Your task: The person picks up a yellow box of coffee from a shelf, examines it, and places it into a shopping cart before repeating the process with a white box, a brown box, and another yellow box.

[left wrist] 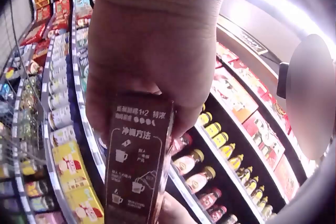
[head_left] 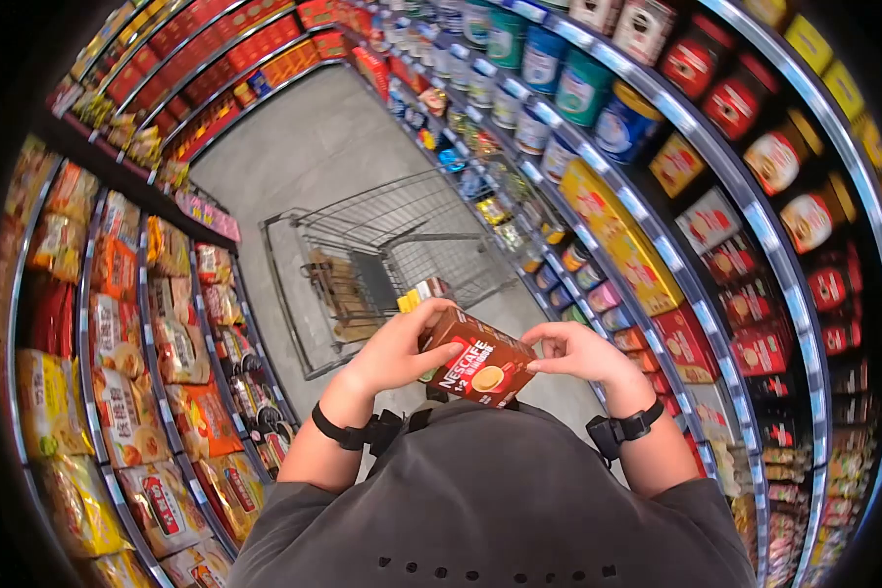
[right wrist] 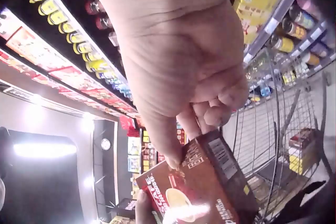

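A brown Nescafé coffee box [head_left: 482, 365] is held up in front of the person's chest, its cup picture facing up toward the head camera. The left hand [head_left: 399, 343] grips its left end, thumb lying over the front. At the opposite end, the right hand [head_left: 586, 353] pinches the edge between thumb and fingers. In the left wrist view, the box's side panel [left wrist: 137, 169] shows brewing drawings. The right wrist view has the right thumb on the front face, close to the barcode end [right wrist: 223, 158]; the other fingers are curled, partly behind the box.
A wire shopping cart [head_left: 369, 279] stands just ahead, with yellow and brown packages [right wrist: 303, 160] inside. Shelves of bagged food [head_left: 118, 338] line the left. Cans, jars and coffee boxes fill the right shelves [head_left: 657, 88]. Grey floor [head_left: 284, 127] runs between them.
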`<state>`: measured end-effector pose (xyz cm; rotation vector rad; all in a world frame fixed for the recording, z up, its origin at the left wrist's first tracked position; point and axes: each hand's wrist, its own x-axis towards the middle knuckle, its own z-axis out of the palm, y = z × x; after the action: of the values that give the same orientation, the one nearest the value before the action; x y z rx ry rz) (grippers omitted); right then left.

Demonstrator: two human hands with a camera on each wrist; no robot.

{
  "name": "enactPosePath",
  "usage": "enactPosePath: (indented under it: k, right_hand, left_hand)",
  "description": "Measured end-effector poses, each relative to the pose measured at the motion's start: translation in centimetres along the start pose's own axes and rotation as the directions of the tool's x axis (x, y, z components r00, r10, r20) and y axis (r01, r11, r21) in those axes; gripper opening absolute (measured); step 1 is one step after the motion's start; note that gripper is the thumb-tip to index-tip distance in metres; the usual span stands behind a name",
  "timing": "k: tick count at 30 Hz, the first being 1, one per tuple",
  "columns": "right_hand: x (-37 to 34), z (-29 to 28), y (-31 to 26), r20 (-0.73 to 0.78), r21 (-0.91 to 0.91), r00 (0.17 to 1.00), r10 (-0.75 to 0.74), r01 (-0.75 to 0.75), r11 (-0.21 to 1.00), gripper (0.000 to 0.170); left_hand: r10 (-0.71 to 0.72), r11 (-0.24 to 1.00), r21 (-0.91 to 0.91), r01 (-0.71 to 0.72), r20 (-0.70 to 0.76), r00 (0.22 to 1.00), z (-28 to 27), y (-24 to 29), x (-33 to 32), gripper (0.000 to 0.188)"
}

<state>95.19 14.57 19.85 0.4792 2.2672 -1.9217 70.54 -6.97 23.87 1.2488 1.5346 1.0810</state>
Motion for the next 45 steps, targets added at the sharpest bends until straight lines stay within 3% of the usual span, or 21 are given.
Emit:
enactPosePath:
  k: [4, 7, 9, 11, 14, 18, 21, 23, 27, 29, 31, 37, 40, 41, 43, 45]
  right_hand:
    - [7.4, 3.2, -2.0, 0.065, 0.15, 0.996, -0.066, 0.055, 0.987, 0.037]
    - [11.9, 4.7, -3.4, 0.096, 0.097, 0.994, 0.058, -0.068, 0.993, 0.036]
    - [14.6, 6.2, -3.1, 0.036, 0.308, 0.999, 0.033, -0.043, 0.95, 0.037]
    - [16.6, 6.9, -2.8, 0.099, 0.321, 0.994, 0.045, -0.075, 0.944, 0.04]
    - [19.2, 8.2, -2.5, 0.152, 0.368, 0.987, 0.047, -0.101, 0.924, 0.048]
    - [22.1, 8.3, -1.1, 0.192, 0.394, 0.974, 0.123, -0.192, 0.899, 0.057]
    - [24.0, 6.7, -0.1, 0.205, 0.43, 0.966, 0.157, -0.233, 0.872, 0.061]
    - [25.8, 5.3, 1.4, 0.151, 0.56, 0.959, 0.238, -0.282, 0.779, 0.063]
    - [29.7, 1.7, 3.6, 0.125, 0.689, 0.932, 0.339, -0.328, 0.646, 0.061]
    - [32.0, 0.2, 6.9, 0.128, 0.715, 0.927, 0.352, -0.333, 0.615, 0.058]
    - [34.1, -1.2, 10.0, 0.113, 0.725, 0.906, 0.408, -0.356, 0.59, 0.056]
    - [39.1, -2.4, 17.4, 0.173, 0.765, 0.794, 0.583, -0.481, 0.428, 0.053]
    - [40.7, -1.9, 20.2, 0.22, 0.708, 0.743, 0.633, -0.568, 0.42, 0.04]
    - [41.2, -1.9, 20.9, 0.227, 0.714, 0.73, 0.644, -0.575, 0.4, 0.04]
    - [42.1, -1.4, 23.6, 0.309, 0.661, 0.649, 0.695, -0.672, 0.334, 0.057]
    - [42.6, 0.2, 27.0, 0.327, 0.65, 0.624, 0.71, -0.694, 0.31, 0.047]
  left_hand:
    - [-0.036, 0.999, -0.005, 0.036, -0.161, 0.986, -6.3, -3.2, -4.1, 0.046]
    - [-0.029, 0.999, -0.035, 0.02, -0.281, 0.959, -9.3, -5.9, -6.0, 0.046]
    - [-0.015, 1.0, -0.004, 0.015, -0.423, 0.906, -10.8, -7.3, -6.8, 0.046]
    - [-0.052, 0.999, -0.021, 0.048, -0.466, 0.883, -11.9, -8.5, -7.1, 0.045]
    - [-0.141, 0.988, -0.03, 0.154, -0.599, 0.788, -12.8, -10.5, -6.3, 0.044]
    - [-0.171, 0.982, -0.045, 0.186, -0.634, 0.754, -13.3, -13.4, -3.4, 0.044]
    - [-0.256, 0.954, -0.038, 0.297, -0.616, 0.745, -13.7, -14.3, -0.5, 0.045]
    - [-0.228, 0.954, 0.011, 0.299, -0.621, 0.75, -14.1, -14.9, 1.9, 0.047]
    - [-0.328, 0.921, -0.01, 0.391, -0.562, 0.759, -14.8, -16.2, 7.8, 0.049]
    - [-0.297, 0.917, 0.067, 0.393, -0.544, 0.785, -14.7, -18.1, 10.9, 0.049]
    - [-0.357, 0.889, 0.074, 0.452, -0.506, 0.785, -14.1, -20.2, 14.4, 0.049]
    - [-0.557, 0.761, 0.171, 0.626, -0.322, 0.765, -10.4, -30.1, 23.5, 0.055]
    - [-0.684, 0.645, 0.254, 0.72, -0.227, 0.693, -8.2, -34.9, 26.8, 0.059]
    - [-0.696, 0.64, 0.255, 0.725, -0.208, 0.688, -7.5, -36.2, 27.4, 0.059]
    - [-0.701, 0.633, 0.265, 0.727, -0.202, 0.684, -5.8, -40.1, 27.8, 0.058]
    - [-0.715, 0.632, 0.223, 0.742, -0.2, 0.669, -4.1, -43.8, 27.5, 0.056]
